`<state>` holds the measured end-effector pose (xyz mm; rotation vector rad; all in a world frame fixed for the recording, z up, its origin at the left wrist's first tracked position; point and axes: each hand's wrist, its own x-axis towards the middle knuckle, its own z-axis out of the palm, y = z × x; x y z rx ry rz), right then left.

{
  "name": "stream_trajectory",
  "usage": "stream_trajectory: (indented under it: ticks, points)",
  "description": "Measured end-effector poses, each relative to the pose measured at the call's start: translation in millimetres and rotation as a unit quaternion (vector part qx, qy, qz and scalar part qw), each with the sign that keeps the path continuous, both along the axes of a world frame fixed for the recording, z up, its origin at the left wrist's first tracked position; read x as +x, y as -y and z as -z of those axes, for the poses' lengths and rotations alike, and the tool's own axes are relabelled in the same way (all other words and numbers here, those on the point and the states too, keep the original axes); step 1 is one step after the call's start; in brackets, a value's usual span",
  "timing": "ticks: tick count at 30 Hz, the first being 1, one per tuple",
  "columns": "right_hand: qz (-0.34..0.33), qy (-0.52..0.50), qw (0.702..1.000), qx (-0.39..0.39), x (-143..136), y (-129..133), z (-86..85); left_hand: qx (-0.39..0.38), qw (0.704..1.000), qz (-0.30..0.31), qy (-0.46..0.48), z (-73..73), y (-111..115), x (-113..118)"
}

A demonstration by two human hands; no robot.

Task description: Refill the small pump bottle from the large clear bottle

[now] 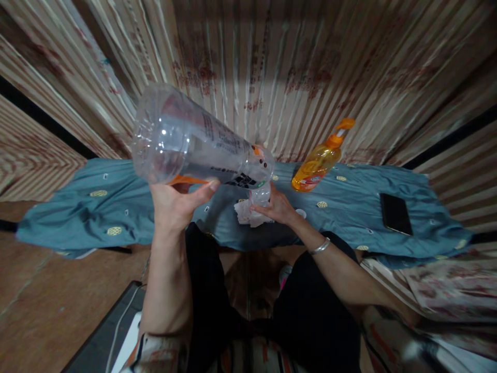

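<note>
My left hand (176, 204) grips a large clear plastic bottle (202, 140) with a printed label, from below near its wide base. The bottle is tipped, base up to the left and narrow end down to the right. That end is right above a small clear plastic container (259, 195), which my right hand (279, 206) holds with its fingers round the side. Whether the two touch, I cannot tell. Under the small container lies a crumpled white tissue (243, 213). A small round white cap (301, 213) lies beside my right wrist.
An orange pump bottle (316, 166) stands on the teal cloth (341, 207) behind my right hand. Farther right is a black phone-like slab (396, 214). Striped curtains (248, 67) hang close behind. My knees are against the front edge.
</note>
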<state>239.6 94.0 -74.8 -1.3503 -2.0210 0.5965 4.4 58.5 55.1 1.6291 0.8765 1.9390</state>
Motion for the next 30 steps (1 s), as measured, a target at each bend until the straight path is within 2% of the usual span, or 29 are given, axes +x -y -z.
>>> stream_trajectory:
  ticks: [4, 9, 20, 30]
  points:
    - [-0.007, -0.007, 1.000, 0.015, 1, 0, 0.4, -0.008, 1.000, 0.005, 0.003, 0.6, 1, 0]
    - [0.000, -0.002, 1.000, -0.004, 1, 0, 0.8, -0.027, 0.999, 0.016, 0.006, -0.6, 3, 1]
    - [0.003, -0.001, 1.000, -0.008, -1, 1, -3.9, -0.025, 1.000, -0.004, 0.003, -5.8, 3, 1]
    - [-0.002, -0.026, 1.000, -0.018, 1, 2, -3.0, -0.016, 0.999, 0.000, 0.033, 8.4, 2, -2]
